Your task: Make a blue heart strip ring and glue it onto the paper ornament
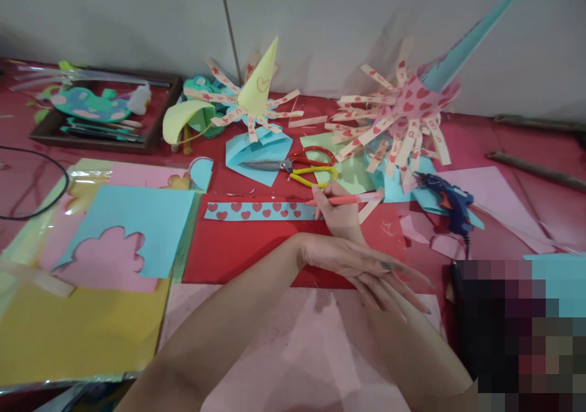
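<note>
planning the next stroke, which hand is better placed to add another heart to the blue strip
Probably the right hand: it holds the red marker, tip close to the blue strip. The left hand holds no marker and crosses over the right forearm.

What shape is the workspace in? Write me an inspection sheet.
Surface: red table, small paper scraps on it.
Job's things: heart-patterned blue strip lying flat; pinkish-red pen above its right end.
Clutter: scissors, glue gun, filled tray, yellow paper cone, cut sheets.
Hands: right hand grips the pen; left hand lies across the right forearm, fingers extended.
Cables: black cable at left; glue gun's cord.
Surroundings: grey wall behind; lower right pixelated, cannot tell.
</note>
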Available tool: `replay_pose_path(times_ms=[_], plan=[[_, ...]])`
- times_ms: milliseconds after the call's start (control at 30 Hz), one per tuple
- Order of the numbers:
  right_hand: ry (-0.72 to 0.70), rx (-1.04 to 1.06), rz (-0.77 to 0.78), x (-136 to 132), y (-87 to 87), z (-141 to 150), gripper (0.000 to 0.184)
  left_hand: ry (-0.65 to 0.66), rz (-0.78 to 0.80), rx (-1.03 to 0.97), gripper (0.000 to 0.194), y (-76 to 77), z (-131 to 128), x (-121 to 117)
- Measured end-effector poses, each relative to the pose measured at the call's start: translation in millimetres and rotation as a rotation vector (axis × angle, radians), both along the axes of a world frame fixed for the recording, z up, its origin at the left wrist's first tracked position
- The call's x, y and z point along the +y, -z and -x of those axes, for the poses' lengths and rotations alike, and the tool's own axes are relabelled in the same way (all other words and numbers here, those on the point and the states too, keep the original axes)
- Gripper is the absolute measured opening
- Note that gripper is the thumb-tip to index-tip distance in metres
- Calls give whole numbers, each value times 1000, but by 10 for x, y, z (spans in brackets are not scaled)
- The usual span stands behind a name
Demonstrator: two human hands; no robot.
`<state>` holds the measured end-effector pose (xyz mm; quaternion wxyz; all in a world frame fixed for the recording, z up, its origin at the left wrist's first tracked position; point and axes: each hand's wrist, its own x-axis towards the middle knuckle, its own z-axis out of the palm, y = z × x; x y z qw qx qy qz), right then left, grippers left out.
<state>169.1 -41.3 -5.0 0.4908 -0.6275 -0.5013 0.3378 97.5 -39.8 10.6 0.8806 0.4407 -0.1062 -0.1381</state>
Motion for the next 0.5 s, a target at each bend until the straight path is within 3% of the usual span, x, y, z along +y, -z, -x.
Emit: replay_pose_path(times_ms=[500], plan=[[7, 2, 21, 4, 56, -6, 30, 24, 8, -29, 68, 39, -27, 5]])
